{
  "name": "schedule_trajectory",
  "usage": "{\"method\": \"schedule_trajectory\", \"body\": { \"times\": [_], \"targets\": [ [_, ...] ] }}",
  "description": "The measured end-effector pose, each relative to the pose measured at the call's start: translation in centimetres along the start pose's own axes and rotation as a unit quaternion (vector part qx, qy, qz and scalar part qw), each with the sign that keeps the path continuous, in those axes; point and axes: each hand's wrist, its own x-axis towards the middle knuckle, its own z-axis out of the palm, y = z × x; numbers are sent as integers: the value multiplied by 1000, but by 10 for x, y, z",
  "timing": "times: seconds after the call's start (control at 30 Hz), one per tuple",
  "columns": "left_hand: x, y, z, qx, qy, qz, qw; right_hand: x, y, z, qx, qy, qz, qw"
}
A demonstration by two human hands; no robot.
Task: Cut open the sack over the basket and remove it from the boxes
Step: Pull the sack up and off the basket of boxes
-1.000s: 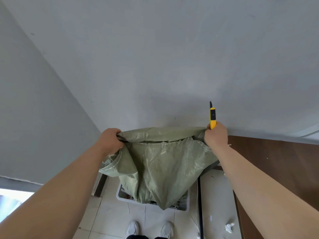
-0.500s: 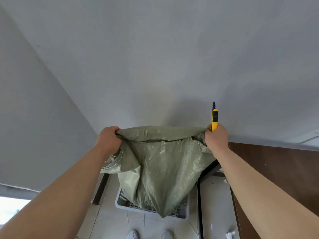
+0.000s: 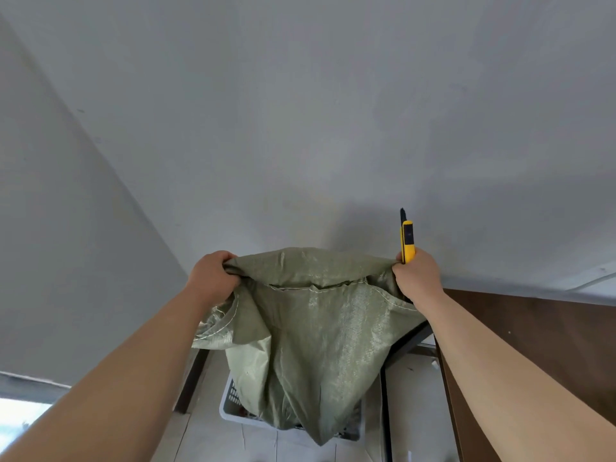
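Note:
A green woven sack (image 3: 310, 341) hangs limp in front of me, held up by its top edge. My left hand (image 3: 211, 273) grips the sack's upper left corner. My right hand (image 3: 415, 275) grips the upper right corner together with a yellow utility knife (image 3: 407, 240), whose blade end points up. The sack's lower tip dangles over a white slotted plastic basket (image 3: 230, 403) on the tiled floor below. The sack hides most of the basket's inside; I cannot see any boxes.
A grey wall fills the view ahead and to the left. A dark brown wooden surface (image 3: 533, 345) stands at the right, with a black frame edge (image 3: 386, 395) beside the basket. Pale floor tiles lie under the basket.
Both hands have lifted the sack a little higher and the view has tilted up; my shoes have dropped out of sight. The grips are unchanged.

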Motion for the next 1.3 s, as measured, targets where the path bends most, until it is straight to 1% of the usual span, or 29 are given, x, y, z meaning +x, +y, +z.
{"method": "schedule_trajectory", "body": {
  "times": [0.1,0.17,0.3,0.43,0.53,0.6,0.67,0.8,0.83,0.9,1.03,1.17,1.3],
  "targets": [
    [-1,1,-3,-53,-32,-22,998,0,2,-2,23,-39,11,999],
    [-2,-1,-2,-91,-35,-40,994,-2,4,-3,30,-54,15,998],
    [-1,-4,0,-63,11,-22,998,-8,5,-7,30,-90,15,995],
    [1,-2,-1,-44,20,-32,998,-13,1,-19,48,-146,7,988],
    [5,1,-3,-42,45,-34,998,-16,-5,-28,71,-177,-8,982],
    [7,4,-3,-54,75,-29,995,-16,-9,-31,111,-164,-16,980],
    [7,7,-2,-66,87,-26,994,-15,-10,-30,136,-124,-12,983],
    [4,9,3,-8,18,-15,1000,-13,-1,-20,64,-79,4,995],
    [3,10,3,-3,14,-12,1000,-12,0,-19,63,-71,6,995],
    [4,11,3,-9,30,-2,999,-11,-1,-18,74,-49,5,996],
    [5,13,1,-40,81,17,996,-7,-9,-20,96,4,-35,995],
    [3,7,1,-42,62,7,997,-4,-11,-17,48,-10,-52,997],
    [4,12,-4,-66,99,20,993,-2,-16,-16,81,28,-64,994]
  ]
}}
